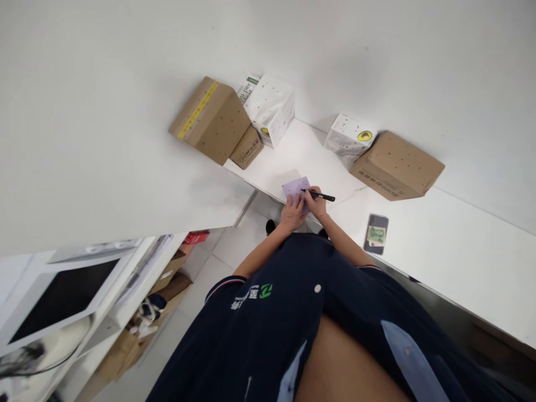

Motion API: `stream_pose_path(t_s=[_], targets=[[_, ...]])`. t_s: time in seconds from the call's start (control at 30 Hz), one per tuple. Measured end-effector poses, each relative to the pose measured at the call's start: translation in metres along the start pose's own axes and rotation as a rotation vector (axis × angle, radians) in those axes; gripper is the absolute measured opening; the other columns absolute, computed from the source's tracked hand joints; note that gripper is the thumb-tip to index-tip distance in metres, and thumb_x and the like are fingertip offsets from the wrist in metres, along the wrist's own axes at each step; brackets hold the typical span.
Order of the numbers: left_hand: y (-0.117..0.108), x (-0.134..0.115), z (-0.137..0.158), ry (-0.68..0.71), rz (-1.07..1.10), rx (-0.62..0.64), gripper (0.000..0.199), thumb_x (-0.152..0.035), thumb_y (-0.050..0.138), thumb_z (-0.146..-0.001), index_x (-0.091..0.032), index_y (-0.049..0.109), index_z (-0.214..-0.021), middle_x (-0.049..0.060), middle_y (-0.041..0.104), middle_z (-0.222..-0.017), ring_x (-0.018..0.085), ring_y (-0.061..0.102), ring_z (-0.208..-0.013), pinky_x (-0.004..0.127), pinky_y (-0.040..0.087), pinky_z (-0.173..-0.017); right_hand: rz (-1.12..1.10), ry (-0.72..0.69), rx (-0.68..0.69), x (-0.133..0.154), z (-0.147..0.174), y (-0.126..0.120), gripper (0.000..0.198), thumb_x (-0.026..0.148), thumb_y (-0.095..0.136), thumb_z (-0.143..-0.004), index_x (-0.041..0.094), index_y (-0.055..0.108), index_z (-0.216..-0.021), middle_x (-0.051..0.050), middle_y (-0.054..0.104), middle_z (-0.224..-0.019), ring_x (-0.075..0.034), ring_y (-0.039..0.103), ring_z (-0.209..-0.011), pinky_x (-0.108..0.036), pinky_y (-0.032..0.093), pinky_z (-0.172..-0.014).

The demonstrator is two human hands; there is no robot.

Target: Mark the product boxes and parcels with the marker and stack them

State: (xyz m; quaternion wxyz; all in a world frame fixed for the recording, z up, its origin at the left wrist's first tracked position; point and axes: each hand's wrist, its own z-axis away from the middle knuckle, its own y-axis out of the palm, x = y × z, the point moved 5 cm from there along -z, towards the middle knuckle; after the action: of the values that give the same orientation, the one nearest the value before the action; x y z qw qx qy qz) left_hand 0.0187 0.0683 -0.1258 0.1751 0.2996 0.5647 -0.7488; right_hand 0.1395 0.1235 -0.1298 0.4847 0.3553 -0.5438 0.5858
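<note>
A small purple sheet of paper (296,186) lies near the front edge of the white table (288,156). My left hand (292,214) rests on its near left part, fingers stretched out over it. In my right hand (316,204) is a black pen (322,195), pinched between the fingers. The pen's tip points left and meets the sheet or hovers just above it; I cannot tell which. Small dark marks dot the sheet, too small to read. Part of its near side is hidden under my hands.
Cardboard boxes (218,123) and a white box (272,106) stand at the back left. Another white box (349,137) and a brown carton (396,164) stand at the back right. A phone (372,245) with a green banknote lies on the right. Shelving with a monitor (62,296) is lower left.
</note>
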Motion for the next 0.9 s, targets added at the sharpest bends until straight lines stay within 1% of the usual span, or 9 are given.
stream_pose_path(t_s=[0.13, 0.23, 0.3, 0.4, 0.5, 0.67, 0.73, 0.8, 0.9], targets=[[0.001, 0.000, 0.000, 0.022, -0.059, 0.010, 0.066, -0.025, 0.064, -0.085, -0.013, 0.049, -0.148, 0.019, 0.038, -0.162, 0.040, 0.018, -0.157, 0.061, 0.018, -0.125, -0.145, 0.177, -0.164, -0.008, -0.001, -0.017, 0.017, 0.042, 0.052, -0.088, 0.026, 0.050, -0.093, 0.003, 0.059, -0.073, -0.015, 0.058, -0.064, -0.025, 0.051, -0.062], [-0.002, 0.001, -0.001, 0.027, -0.089, 0.015, 0.065, -0.025, 0.067, -0.084, -0.013, 0.051, -0.146, 0.019, 0.039, -0.162, 0.042, 0.015, -0.157, 0.061, 0.018, -0.126, -0.069, 0.250, -0.250, -0.019, -0.008, -0.043, 0.023, 0.044, 0.043, -0.093, 0.024, 0.052, -0.090, 0.000, 0.061, -0.070, -0.015, 0.059, -0.062, -0.025, 0.049, -0.059], [-0.005, 0.002, -0.002, 0.043, -0.099, 0.017, 0.065, -0.024, 0.068, -0.084, -0.013, 0.051, -0.145, 0.019, 0.039, -0.162, 0.043, 0.015, -0.157, 0.062, 0.017, -0.126, 0.168, 0.322, -0.183, -0.029, -0.016, -0.059, 0.030, 0.045, 0.042, -0.095, 0.022, 0.056, -0.081, -0.003, 0.063, -0.067, -0.018, 0.063, -0.067, -0.026, 0.050, -0.064], [-0.008, 0.004, -0.005, 0.072, -0.147, 0.025, 0.064, -0.025, 0.066, -0.084, -0.012, 0.051, -0.145, 0.019, 0.039, -0.162, 0.042, 0.018, -0.156, 0.064, 0.018, -0.126, 0.546, 0.409, 0.071, -0.049, -0.023, -0.070, 0.029, 0.040, 0.055, -0.091, 0.020, 0.059, -0.070, -0.008, 0.067, -0.071, -0.023, 0.068, -0.084, -0.028, 0.049, -0.076], [-0.010, 0.004, -0.007, 0.099, -0.228, 0.027, 0.062, -0.028, 0.063, -0.086, -0.012, 0.050, -0.145, 0.018, 0.041, -0.161, 0.039, 0.024, -0.155, 0.063, 0.021, -0.126, 0.671, 0.453, 0.149, -0.061, -0.023, -0.074, 0.025, 0.038, 0.064, -0.087, 0.017, 0.063, -0.074, -0.013, 0.072, -0.083, -0.026, 0.068, -0.094, -0.030, 0.048, -0.082], [-0.010, 0.004, -0.006, 0.125, -0.316, 0.020, 0.063, -0.030, 0.063, -0.087, -0.010, 0.050, -0.145, 0.019, 0.043, -0.159, 0.037, 0.027, -0.155, 0.057, 0.024, -0.128, 0.667, 0.467, -0.019, -0.064, -0.012, -0.095, 0.035, 0.044, 0.055, -0.094, 0.013, 0.064, -0.109, -0.015, 0.073, -0.098, -0.026, 0.067, -0.097, -0.033, 0.048, -0.087], [-0.009, 0.006, -0.006, 0.115, -0.317, 0.011, 0.063, -0.031, 0.063, -0.087, -0.012, 0.050, -0.146, 0.017, 0.042, -0.160, 0.038, 0.025, -0.155, 0.058, 0.025, -0.127, 0.670, 0.445, -0.118, -0.064, 0.000, -0.118, 0.043, 0.043, 0.054, -0.094, 0.011, 0.060, -0.123, -0.018, 0.071, -0.107, -0.028, 0.066, -0.103, -0.037, 0.048, -0.093], [-0.008, 0.007, -0.006, 0.106, -0.306, 0.006, 0.063, -0.032, 0.064, -0.087, -0.014, 0.050, -0.146, 0.016, 0.042, -0.161, 0.038, 0.023, -0.156, 0.060, 0.026, -0.126, 0.731, 0.413, -0.254, -0.066, 0.018, -0.150, 0.054, 0.043, 0.056, -0.092, 0.009, 0.053, -0.134, -0.024, 0.063, -0.127, -0.033, 0.061, -0.116, -0.043, 0.046, -0.100], [-0.007, 0.007, -0.005, 0.108, -0.292, 0.004, 0.063, -0.033, 0.064, -0.088, -0.013, 0.050, -0.146, 0.017, 0.042, -0.160, 0.038, 0.021, -0.156, 0.061, 0.023, -0.127, 0.849, 0.478, -0.424, -0.079, 0.057, -0.197, 0.081, 0.051, 0.066, -0.084, 0.011, 0.039, -0.149, -0.027, 0.046, -0.148, -0.042, 0.043, -0.137, -0.056, 0.037, -0.110]])
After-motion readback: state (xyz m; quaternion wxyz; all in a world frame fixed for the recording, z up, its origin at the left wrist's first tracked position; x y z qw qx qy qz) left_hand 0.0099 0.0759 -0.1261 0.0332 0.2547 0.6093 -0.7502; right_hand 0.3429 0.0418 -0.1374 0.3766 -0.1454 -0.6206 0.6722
